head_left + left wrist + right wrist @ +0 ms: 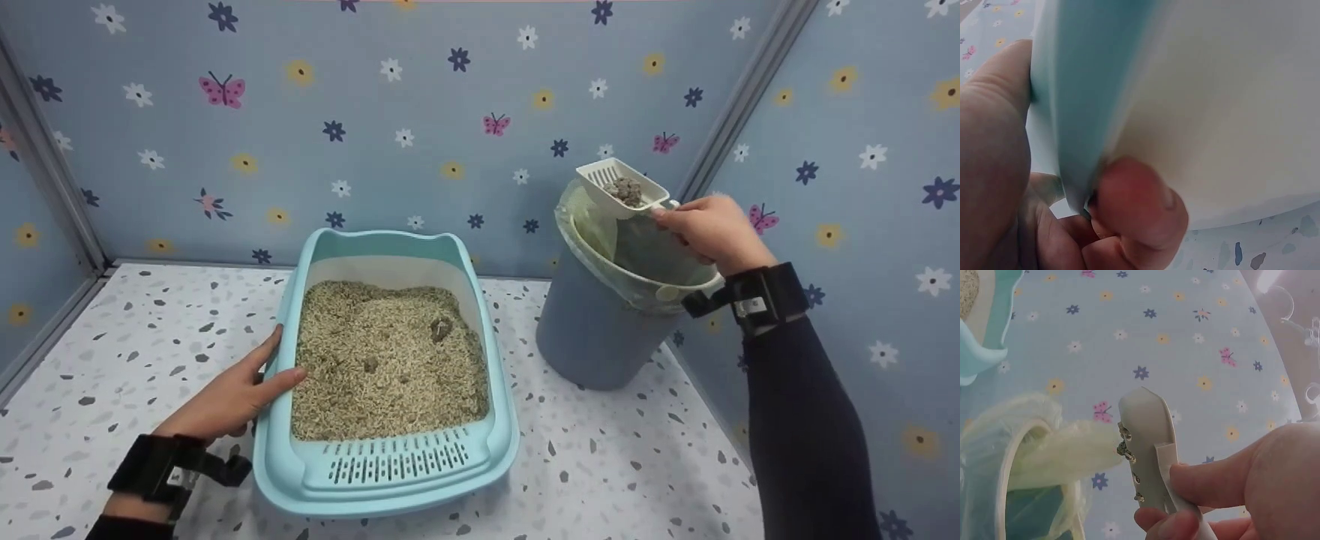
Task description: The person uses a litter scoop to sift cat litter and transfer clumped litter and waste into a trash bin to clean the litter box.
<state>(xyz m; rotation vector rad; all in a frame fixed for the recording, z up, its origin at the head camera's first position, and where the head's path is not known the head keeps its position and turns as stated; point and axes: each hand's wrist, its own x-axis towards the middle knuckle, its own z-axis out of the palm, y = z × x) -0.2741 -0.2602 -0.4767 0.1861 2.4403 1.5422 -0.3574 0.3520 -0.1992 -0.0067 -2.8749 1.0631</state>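
Note:
My right hand (712, 229) grips the short handle of a white litter scoop (598, 175). In the scoop lies a greyish clump of litter (626, 192). The scoop is over the mouth of a blue-grey trash bin (592, 322), lined with a pale translucent bag (577, 214). The right wrist view shows the scoop (1148, 416) edge-on, with bits of litter along its side. My left hand (229, 397) holds the left rim of a light-blue litter box (502, 435), thumb over the top and fingers curled under the edge (1089, 101). Tan litter (390, 322) fills the box.
A dark clump (441, 328) and a smaller one (370, 364) lie on the litter. Walls with flowers and butterflies (420, 97) stand behind and at both sides. The bin stands right of the box on the speckled white surface (570, 465), near the right wall.

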